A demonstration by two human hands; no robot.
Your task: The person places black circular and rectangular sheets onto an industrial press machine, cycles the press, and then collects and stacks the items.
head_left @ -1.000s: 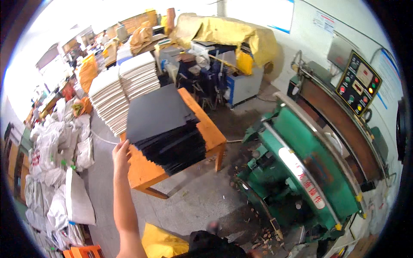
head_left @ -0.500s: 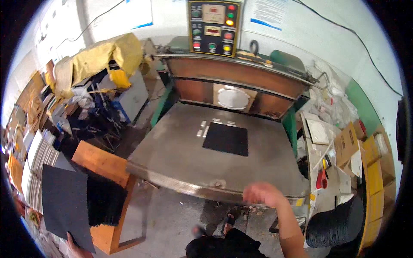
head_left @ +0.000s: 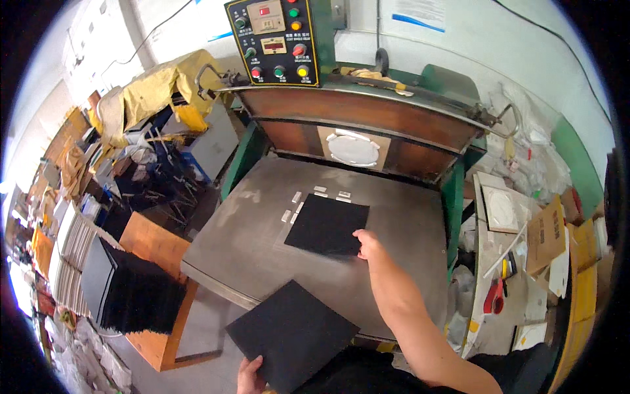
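My left hand [head_left: 251, 375] grips a square black sheet [head_left: 292, 335] by its lower left edge, thumb on top. The sheet is held before the front edge of the machine's grey metal bed [head_left: 236, 230]. On that bed lies a second black sheet [head_left: 327, 224], its far left sides close to several small white blocks [head_left: 296, 197]. My right hand [head_left: 367, 244] reaches across the bed and pinches this sheet at its right edge. The sheet's near edge is slightly blurred.
Behind the bed stands the press head with a brown plate [head_left: 282, 134] and a control box [head_left: 275, 46]. Left, a stack of black sheets [head_left: 141, 289] rests on an orange wooden stand [head_left: 157, 246]. Red-handled scissors [head_left: 493, 295] lie on the right side table [head_left: 479, 328].
My left hand has brought its black sheet from beside the stack to the bed's front. My right hand has moved forward from the front edge and taken hold of the sheet on the bed.
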